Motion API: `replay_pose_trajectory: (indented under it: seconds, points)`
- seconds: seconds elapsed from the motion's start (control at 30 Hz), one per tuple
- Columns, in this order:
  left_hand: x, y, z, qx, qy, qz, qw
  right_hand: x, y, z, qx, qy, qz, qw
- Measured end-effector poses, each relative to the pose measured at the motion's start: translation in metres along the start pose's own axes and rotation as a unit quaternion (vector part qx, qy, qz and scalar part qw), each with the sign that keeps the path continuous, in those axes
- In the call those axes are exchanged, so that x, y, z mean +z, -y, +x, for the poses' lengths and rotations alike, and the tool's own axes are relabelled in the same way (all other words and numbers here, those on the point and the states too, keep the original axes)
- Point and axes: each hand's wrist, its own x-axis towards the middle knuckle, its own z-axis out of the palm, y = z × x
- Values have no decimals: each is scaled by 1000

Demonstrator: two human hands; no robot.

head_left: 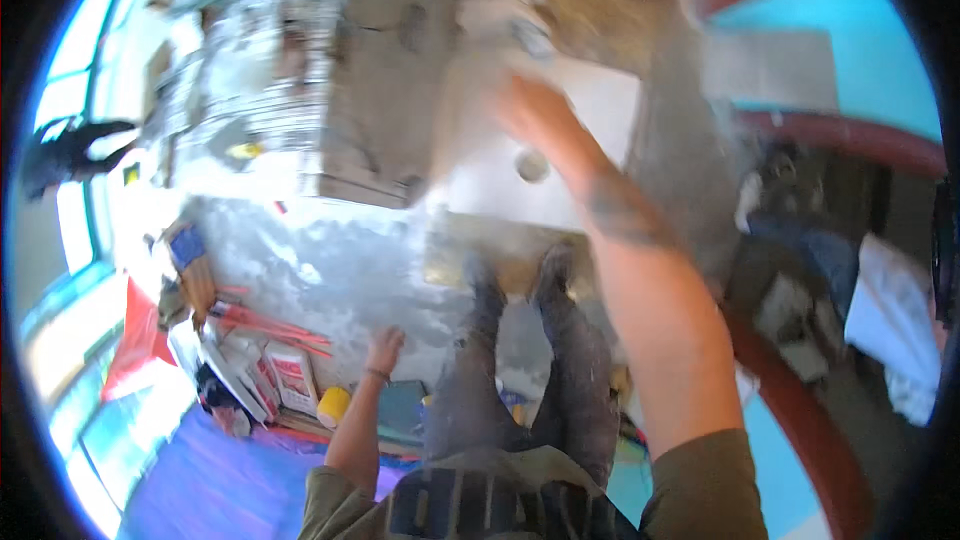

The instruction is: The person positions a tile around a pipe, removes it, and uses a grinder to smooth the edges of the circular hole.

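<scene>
Here, standing on a dusty floor [330, 270], reaching right hand [540, 120] up and fwd over a white slab [590, 110], fingers spread, holding nothing, though blurred. Hanging left hand [383, 348] low by the leg, loosely open, empty. Risking, probably, a trip on boxes [285, 380] and clutter close behind the feet, esp. if stepping back.
</scene>
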Motion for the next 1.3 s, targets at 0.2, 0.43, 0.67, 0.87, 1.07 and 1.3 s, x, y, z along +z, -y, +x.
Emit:
replay_pose_trajectory:
  seconds: [0.2, 0.43, 0.67, 0.87, 1.07, 1.3]
  points:
    - [60, 66, -184, -105, -103, 16, 989, 114, -78, -146, 173, 106, 58, 977]
    - [142, 2, -276, -58, 125, 61, 989, 76, 26, -7, -44, -63, 5, 997]
    - [110, 9, -267, -87, 124, -13, 988, 9, 279, 150, -190, -74, 66, 977]
    - [0, 30, -225, -289, -129, -694, 647, 76, 330, 227, -318, -87, -280, 902]
    - [-46, 65, -202, -207, -40, -820, 533, 88, 348, 222, -291, -98, -204, 929]
    - [-60, 77, -161, -268, -92, -594, 753, 31, 318, 176, -176, -104, -88, 975]
